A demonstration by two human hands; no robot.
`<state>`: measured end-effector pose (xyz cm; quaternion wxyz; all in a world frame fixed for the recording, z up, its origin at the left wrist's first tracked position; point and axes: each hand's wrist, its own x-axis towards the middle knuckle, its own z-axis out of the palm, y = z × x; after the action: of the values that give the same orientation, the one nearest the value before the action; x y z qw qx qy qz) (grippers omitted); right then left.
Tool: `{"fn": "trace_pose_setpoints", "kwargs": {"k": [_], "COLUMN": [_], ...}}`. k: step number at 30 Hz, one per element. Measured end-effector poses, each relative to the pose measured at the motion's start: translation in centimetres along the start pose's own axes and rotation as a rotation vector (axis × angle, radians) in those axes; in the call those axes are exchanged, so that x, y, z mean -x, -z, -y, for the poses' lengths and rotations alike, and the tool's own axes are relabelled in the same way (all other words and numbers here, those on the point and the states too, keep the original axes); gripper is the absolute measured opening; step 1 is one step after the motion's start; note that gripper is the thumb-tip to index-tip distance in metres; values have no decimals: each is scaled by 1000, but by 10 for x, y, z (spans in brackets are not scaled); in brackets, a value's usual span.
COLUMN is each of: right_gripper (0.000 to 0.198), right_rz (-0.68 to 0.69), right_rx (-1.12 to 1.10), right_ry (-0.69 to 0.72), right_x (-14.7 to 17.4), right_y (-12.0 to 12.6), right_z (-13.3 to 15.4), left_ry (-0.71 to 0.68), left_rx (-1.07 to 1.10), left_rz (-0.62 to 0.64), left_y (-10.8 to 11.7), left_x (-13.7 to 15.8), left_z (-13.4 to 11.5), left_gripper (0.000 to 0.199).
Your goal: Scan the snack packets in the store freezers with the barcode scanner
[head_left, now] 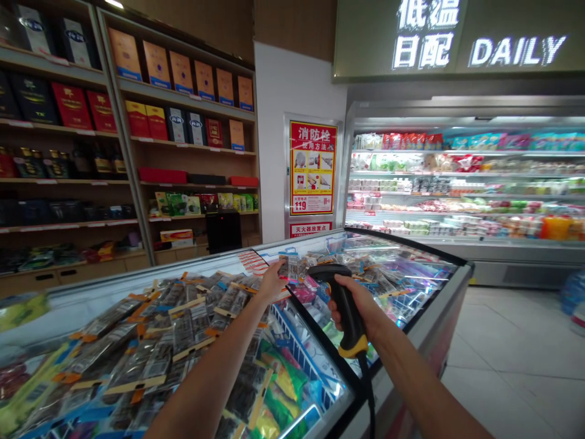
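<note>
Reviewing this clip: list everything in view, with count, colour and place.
Scanner: one, black and yellow, in the right hand
Cable: one, black, hanging from the scanner
Held packet: one, clear with blue edging, at the left fingertips
Loose packets: many, dark with tan, orange or blue edges, heaped front left
Wire basket: at least one, blue, inside the freezer
Freezer: one, pale with black trim, centre
Poster: one, red and yellow, back wall
Shelves: two bays, wooden, left, stocked with boxes
Chilled cabinet: one, grey, right, many packages
Sign: one, white lettering, upper right
Floor: one, pale tiles, lower right
Left hand: one, bare, centre
Right hand: one, bare, right of centre
</note>
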<state>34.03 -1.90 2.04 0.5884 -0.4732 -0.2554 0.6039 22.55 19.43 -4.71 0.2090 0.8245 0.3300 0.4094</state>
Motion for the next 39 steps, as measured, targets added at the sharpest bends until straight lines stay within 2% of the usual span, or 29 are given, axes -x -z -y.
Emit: {"fn": "trace_pose_setpoints", "kwargs": {"k": [6, 12, 22, 26, 29, 33, 39], "right_gripper": [30, 30, 29, 30, 29, 25, 24], "right_rz": [-22, -98, -82, -98, -171, -302, -365], "right_rx": [23, 99, 77, 86, 93, 135, 139], "right_ry": [2, 31, -11, 13, 65, 153, 212], "right_x": [4, 6, 15, 16, 13, 1, -26], "right_y": [3, 4, 6, 10, 17, 27, 38], "right_z": [1, 7, 12, 13, 13, 14, 19], "left_ry": [49, -3, -6, -19, -7, 78, 446], "left_rx": [-58, -75, -78, -111, -219, -393, -581], "left_rz": [4, 54, 74, 85, 115, 163, 162], "left_y": [3, 1, -14, -12, 1, 33, 86], "left_x": [-1, -1, 2, 0, -5, -11, -14], "left_z": [-2, -9, -8, -7, -5, 7, 31], "left_gripper": [54, 52, 54, 53, 51, 49, 36]}}
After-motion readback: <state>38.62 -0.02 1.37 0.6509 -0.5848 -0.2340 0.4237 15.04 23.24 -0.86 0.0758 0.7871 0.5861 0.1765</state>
